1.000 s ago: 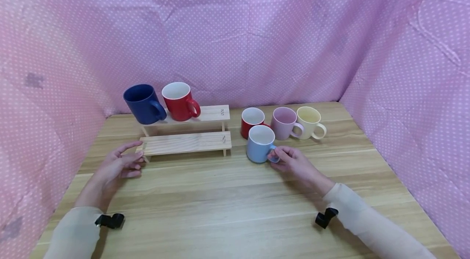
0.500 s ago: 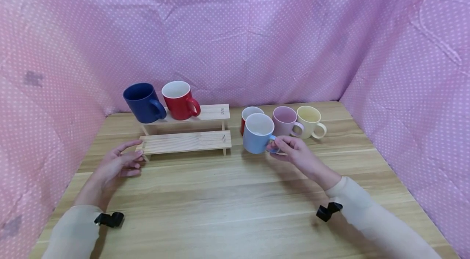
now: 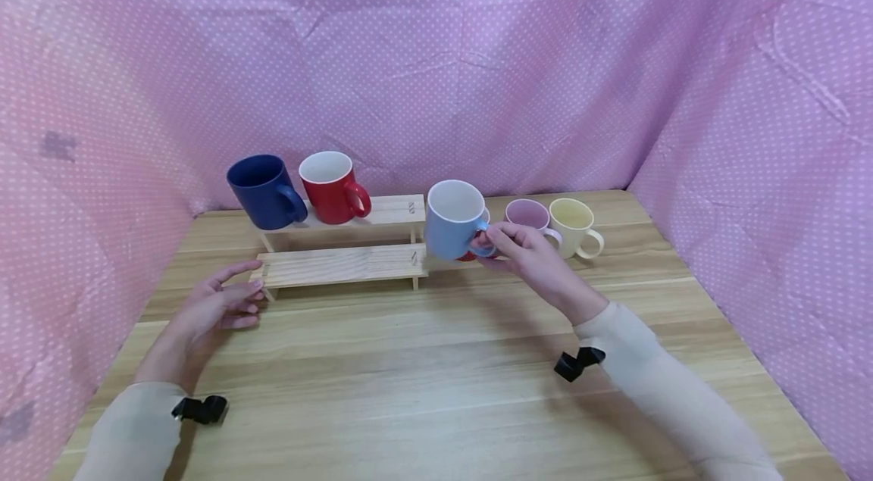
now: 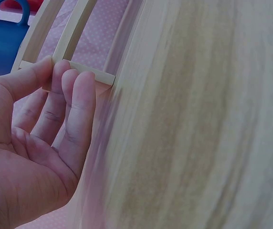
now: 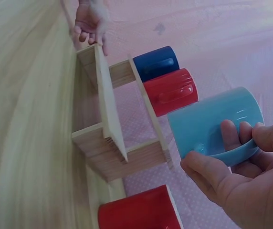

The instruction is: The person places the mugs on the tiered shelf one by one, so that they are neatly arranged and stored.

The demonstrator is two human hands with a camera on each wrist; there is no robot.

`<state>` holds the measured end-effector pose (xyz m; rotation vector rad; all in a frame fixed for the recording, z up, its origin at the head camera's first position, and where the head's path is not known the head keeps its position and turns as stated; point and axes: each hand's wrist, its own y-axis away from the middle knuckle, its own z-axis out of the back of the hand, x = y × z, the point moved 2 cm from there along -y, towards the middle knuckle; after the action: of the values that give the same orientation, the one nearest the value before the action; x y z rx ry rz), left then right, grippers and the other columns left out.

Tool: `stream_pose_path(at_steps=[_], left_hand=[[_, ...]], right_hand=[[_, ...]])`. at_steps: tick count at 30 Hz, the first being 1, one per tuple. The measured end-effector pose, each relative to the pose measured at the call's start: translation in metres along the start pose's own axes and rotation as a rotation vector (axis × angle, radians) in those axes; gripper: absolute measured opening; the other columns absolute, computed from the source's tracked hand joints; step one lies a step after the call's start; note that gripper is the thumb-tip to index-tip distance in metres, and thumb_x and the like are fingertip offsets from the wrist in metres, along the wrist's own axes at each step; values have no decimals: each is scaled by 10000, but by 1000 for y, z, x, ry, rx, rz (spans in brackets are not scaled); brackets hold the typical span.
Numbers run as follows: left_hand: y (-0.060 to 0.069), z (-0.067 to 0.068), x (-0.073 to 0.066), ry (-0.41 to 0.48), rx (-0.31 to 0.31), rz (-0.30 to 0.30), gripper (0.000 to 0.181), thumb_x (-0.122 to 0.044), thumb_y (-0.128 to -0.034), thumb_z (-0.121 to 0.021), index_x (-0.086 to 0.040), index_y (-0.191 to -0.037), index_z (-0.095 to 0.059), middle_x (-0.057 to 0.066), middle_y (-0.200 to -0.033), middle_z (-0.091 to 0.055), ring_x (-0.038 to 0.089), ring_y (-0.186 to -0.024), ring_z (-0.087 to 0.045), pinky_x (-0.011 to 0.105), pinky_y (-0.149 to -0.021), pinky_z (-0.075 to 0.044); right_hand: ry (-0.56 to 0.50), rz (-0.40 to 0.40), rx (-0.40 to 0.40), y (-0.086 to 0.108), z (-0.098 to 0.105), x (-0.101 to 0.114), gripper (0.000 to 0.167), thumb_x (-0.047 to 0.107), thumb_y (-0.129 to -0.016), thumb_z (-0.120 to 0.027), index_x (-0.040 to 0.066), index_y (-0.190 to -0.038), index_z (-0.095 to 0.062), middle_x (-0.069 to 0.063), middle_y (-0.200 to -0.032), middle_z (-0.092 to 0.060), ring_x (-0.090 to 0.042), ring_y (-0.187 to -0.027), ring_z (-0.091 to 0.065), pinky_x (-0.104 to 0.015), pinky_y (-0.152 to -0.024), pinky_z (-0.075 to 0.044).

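My right hand (image 3: 528,257) pinches the handle of a light blue mug (image 3: 450,223), held upright above the table beside the right end of a two-step wooden rack (image 3: 341,267). In the right wrist view, fingers and thumb curl round the handle of the same mug (image 5: 217,124). My left hand (image 3: 217,301) grips the left end of the rack's lower step. The left wrist view has thumb and fingertips of the hand (image 4: 46,124) pinching that wooden end. On the upper step stand a dark blue mug (image 3: 258,197) and a red mug (image 3: 329,195), handles to the right.
Behind the held mug, another red mug (image 5: 139,212) stands on the table, mostly hidden in the head view. To its right are a lilac mug (image 3: 527,214) and a pale yellow mug (image 3: 569,231). Pink dotted cloth (image 3: 436,49) hangs round the wooden table (image 3: 382,390).
My right hand has lifted the light blue mug off the table and moved it up and left, toward the rack. My left hand stays at the rack's left end.
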<state>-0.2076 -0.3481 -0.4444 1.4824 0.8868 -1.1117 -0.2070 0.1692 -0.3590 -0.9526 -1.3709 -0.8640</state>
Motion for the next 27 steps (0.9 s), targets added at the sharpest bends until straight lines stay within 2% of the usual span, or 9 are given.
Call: stream_pose_path(at_steps=[5,10,27], left_hand=[[1,0,1,-3,2,5,400,-175,-1011,-662,-319,-1364,-539,11,-936,-726,134,-755,-677,370,-713,-639],[1,0,1,-12,3,-3,403,-176,-1017,-654,-309,-1376,-528,8,-938,-724,128,-757,-675,364,-711,-639],[0,1,1,-18,-5,6,421,-186,-1011,-664,-308,-1386,-516,9,-931,-725,130,-754,-676,362,-709,-639]], right_hand=[[-27,0,2,-16,-10,6,343,218,-1092,-503,-104,-1173,-586,-170,-1154,-623,-250,-1177,-596,-407,-1032,-515],[-11,10,8,-31,-19,13,341,248,-1087,-512,-72,-1165,-603,-178,-1181,-614,-275,-1200,-581,-413,-1020,-524],[-70,2,-63,-64,-34,21,301,206,-1085,-510,-66,-1158,-615,-166,-1178,-638,-274,-1191,-603,-388,-985,-548]])
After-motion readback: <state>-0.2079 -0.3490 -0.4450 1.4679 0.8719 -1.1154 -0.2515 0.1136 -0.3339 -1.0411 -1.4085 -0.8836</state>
